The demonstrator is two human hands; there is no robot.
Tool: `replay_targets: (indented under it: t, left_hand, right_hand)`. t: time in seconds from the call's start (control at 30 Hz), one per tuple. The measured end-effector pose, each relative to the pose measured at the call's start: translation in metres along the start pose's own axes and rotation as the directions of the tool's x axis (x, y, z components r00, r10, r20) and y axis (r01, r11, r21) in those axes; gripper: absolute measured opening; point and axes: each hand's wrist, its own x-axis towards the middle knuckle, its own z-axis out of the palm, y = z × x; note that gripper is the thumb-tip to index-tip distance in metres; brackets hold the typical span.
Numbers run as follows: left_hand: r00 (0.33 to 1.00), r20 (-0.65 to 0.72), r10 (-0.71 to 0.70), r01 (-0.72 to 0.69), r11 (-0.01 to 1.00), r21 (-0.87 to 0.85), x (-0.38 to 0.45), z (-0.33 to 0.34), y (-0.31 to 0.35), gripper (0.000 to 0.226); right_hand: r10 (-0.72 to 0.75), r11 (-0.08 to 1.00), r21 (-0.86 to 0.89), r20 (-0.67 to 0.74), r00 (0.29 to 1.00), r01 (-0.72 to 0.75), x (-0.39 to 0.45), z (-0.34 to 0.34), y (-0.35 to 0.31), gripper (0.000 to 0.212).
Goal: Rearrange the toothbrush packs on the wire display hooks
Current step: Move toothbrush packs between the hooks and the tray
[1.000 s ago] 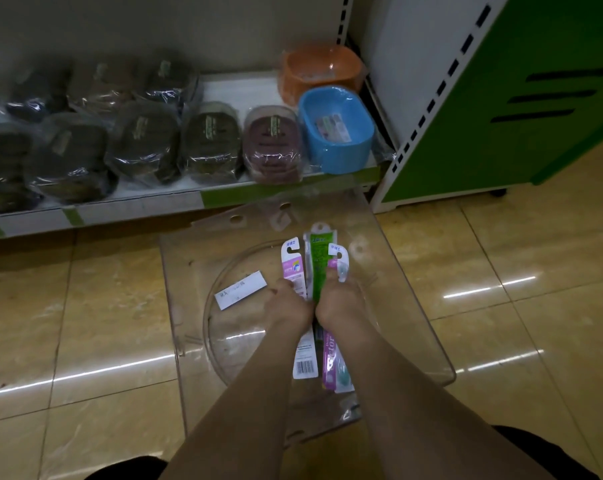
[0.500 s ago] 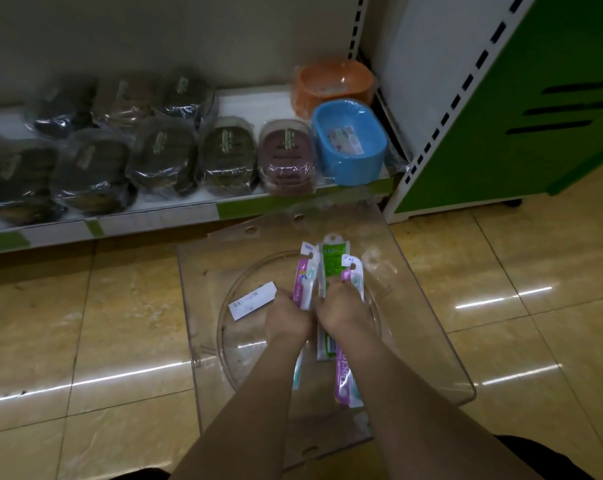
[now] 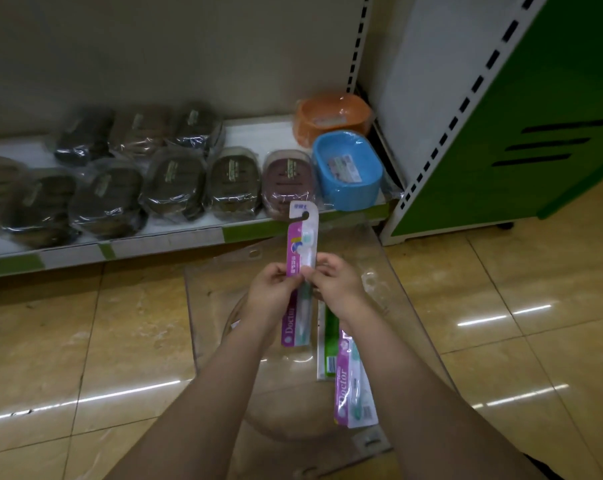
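Observation:
A purple "Doctor" toothbrush pack (image 3: 300,244) stands upright in the middle of the head view. My left hand (image 3: 274,289) and my right hand (image 3: 334,282) both pinch it near its middle. Its hang hole at the top is free. Below my right wrist a green-and-white pack (image 3: 328,348) and another purple pack (image 3: 352,386) hang down, their upper ends hidden behind the right hand, so I cannot tell whether that hand also holds them. No wire display hooks are in view.
A clear plastic tray with a round hollow (image 3: 407,306) lies on the tiled floor under my hands. Behind it runs a low shelf (image 3: 175,237) with wrapped dark soap boxes, an orange tub (image 3: 331,116) and a blue tub (image 3: 348,168). A green-and-white rack end (image 3: 500,133) stands at the right.
Both hands have risen from the tray and lifted one purple pack up clear of the others. The green and second purple pack now hang lower, under the right wrist. The camera tilted up.

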Motion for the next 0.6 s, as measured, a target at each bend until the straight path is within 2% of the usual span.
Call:
replay_targets:
  t: [0.23, 0.33, 0.4, 0.6]
  left_hand:
    - [0.988, 0.040, 0.150, -0.149, 0.988, -0.028, -0.030, 0.001, 0.062, 0.012]
    - [0.990, 0.063, 0.127, -0.126, 0.992, -0.019, -0.056, 0.002, 0.098, 0.008]
    - [0.989, 0.102, 0.103, -0.104, 0.995, -0.001, -0.073, 0.001, 0.118, 0.014]
    - [0.983, 0.161, 0.093, -0.095, 0.995, 0.003, -0.137, -0.004, 0.188, 0.018]
  right_hand:
    - [-0.026, 0.974, 0.227, -0.021, 0.999, 0.030, -0.030, -0.015, -0.065, 0.030]
    - [-0.024, 0.951, 0.307, -0.017, 1.000, 0.028, -0.059, -0.027, -0.094, 0.030]
    - [-0.043, 0.942, 0.333, 0.008, 0.999, 0.038, -0.079, -0.037, -0.110, 0.025]
    - [-0.083, 0.944, 0.326, 0.074, 0.994, 0.055, -0.138, -0.060, -0.181, 0.025]
